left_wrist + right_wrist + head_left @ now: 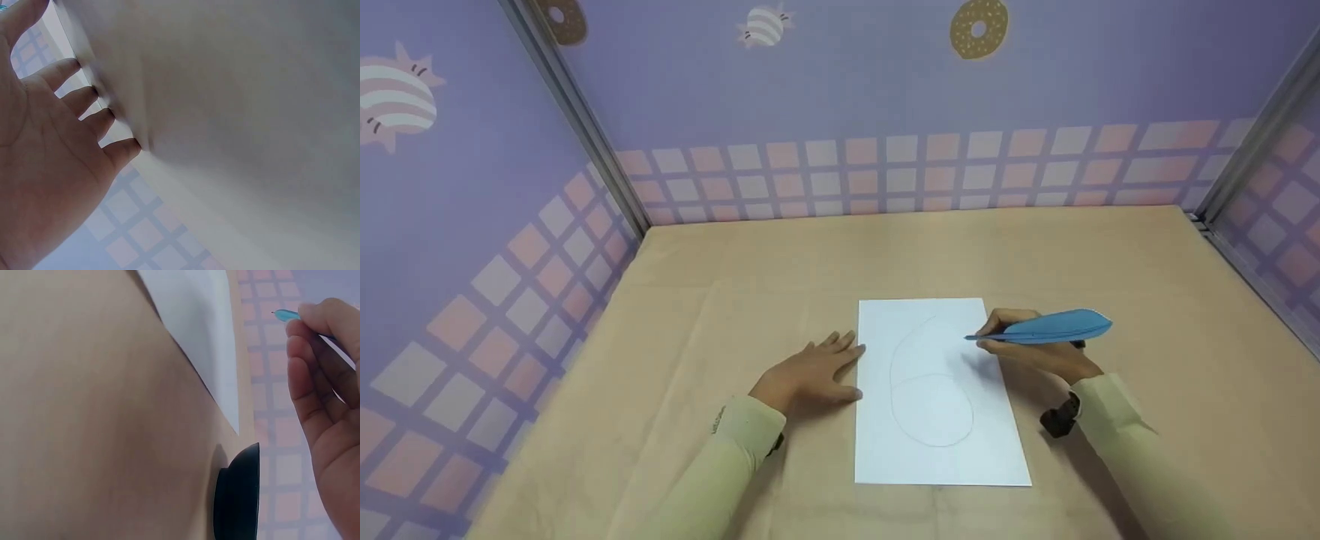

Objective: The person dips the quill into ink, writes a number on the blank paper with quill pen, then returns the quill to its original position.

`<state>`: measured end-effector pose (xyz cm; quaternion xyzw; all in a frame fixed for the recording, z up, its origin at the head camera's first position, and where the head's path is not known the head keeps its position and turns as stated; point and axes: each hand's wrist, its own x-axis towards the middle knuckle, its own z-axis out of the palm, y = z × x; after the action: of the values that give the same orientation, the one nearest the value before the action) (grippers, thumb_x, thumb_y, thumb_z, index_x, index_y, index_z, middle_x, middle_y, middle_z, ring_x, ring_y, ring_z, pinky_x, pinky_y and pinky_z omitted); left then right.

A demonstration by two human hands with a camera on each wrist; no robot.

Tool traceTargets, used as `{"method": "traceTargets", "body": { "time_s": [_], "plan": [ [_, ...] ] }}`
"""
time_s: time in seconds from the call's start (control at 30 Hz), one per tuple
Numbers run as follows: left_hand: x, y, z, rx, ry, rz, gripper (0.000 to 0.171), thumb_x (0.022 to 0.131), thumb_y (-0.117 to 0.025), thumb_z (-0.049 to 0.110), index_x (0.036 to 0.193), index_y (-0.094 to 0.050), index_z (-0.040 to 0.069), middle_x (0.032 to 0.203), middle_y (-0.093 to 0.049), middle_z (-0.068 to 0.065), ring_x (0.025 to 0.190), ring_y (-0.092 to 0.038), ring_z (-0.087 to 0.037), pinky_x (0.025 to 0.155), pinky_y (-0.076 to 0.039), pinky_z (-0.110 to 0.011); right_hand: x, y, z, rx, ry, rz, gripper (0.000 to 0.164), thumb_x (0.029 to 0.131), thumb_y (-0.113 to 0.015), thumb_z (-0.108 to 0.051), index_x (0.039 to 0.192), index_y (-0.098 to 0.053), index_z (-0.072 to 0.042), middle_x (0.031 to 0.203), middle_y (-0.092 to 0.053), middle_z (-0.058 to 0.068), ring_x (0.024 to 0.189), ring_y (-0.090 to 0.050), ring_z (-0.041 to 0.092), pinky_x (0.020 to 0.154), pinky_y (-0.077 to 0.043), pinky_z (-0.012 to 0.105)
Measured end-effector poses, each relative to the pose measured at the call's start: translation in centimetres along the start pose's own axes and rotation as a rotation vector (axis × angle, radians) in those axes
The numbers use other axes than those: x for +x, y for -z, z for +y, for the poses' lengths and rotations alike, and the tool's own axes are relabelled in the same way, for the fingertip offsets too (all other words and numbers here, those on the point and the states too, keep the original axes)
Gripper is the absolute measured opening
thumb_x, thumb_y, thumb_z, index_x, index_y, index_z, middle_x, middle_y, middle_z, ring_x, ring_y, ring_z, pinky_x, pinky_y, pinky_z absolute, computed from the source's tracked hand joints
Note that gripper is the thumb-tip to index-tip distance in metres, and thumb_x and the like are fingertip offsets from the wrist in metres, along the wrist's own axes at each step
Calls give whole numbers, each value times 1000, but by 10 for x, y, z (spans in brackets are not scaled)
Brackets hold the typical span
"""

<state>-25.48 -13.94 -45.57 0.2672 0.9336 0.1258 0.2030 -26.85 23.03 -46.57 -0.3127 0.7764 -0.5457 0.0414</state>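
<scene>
A white sheet of paper lies on the table, with a thin, faint line drawn on it in the shape of a large 6. At its left edge rests my left hand, fingers spread, thumb and fingertips right at the paper's side. In the left wrist view the palm shows, with the fingertips at the surface. My right hand pinches a blue feather pen between thumb and fingers. Its tip points left over the upper right of the sheet; in the right wrist view the pen tip stands raised off the paper.
A beige cloth covers the table. Purple walls with checks and sweets enclose its back and sides, joined by metal posts. A black device sits at my right wrist; a dark rounded object shows low in the right wrist view.
</scene>
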Motion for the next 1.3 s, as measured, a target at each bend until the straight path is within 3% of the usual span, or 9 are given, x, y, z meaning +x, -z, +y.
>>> {"method": "traceTargets", "body": {
  "time_s": [0.27, 0.5, 0.67, 0.87, 1.0, 1.3],
  "plan": [
    [-1, 0, 2, 14, -5, 9, 77, 91, -54, 50, 154, -23, 22, 163, -7, -1, 151, -4, -24, 122, -8, -49, -9, 6, 0, -76, -16, 29, 4, 90, -66, -5, 93, -66, -3, 89, -65, 20, 74, -57, 7, 65, -49, 19],
    [0, 0, 0, 10, -2, -3, 78, 91, -55, 52, 155, -21, 22, 163, -6, 0, 151, -3, -24, 122, -7, -49, -19, 9, -2, -144, -20, 73, 5, 89, -67, -6, 94, -67, -5, 87, -65, 11, 73, -56, 8, 64, -47, 18],
    [0, 0, 0, 4, 11, -10, 78, 91, -55, 53, 155, -21, 24, 163, -5, 2, 151, -1, -22, 122, -5, -49, -25, 12, -1, -146, 11, 88, 4, 90, -64, -1, 93, -66, -2, 85, -62, 15, 71, -52, 10, 62, -43, 19],
    [0, -1, -1, 11, 7, -6, 78, 91, -54, 54, 155, -20, 24, 163, -5, 1, 151, -2, -22, 122, -6, -49, -29, 16, -1, -186, 24, 149, 9, 88, -66, 0, 96, -68, 1, 98, -68, 18, 83, -61, 6, 70, -47, 14],
    [0, -1, -1, 13, 4, -5, 79, 91, -54, 54, 155, -20, 23, 163, -5, 1, 151, -2, -22, 122, -6, -49, -31, 18, 0, -193, 11, 185, 11, 86, -68, 1, 97, -69, 1, 96, -70, 17, 83, -64, 4, 70, -49, 13],
    [-1, 0, 0, 17, 2, -3, 78, 91, -54, 53, 155, -21, 23, 163, -5, 0, 151, -2, -23, 122, -6, -50, -38, 23, 4, -271, 106, 247, 14, 83, -67, 8, 94, -69, 0, 90, -69, 15, 81, -63, 4, 69, -49, 10]
  ]
}}
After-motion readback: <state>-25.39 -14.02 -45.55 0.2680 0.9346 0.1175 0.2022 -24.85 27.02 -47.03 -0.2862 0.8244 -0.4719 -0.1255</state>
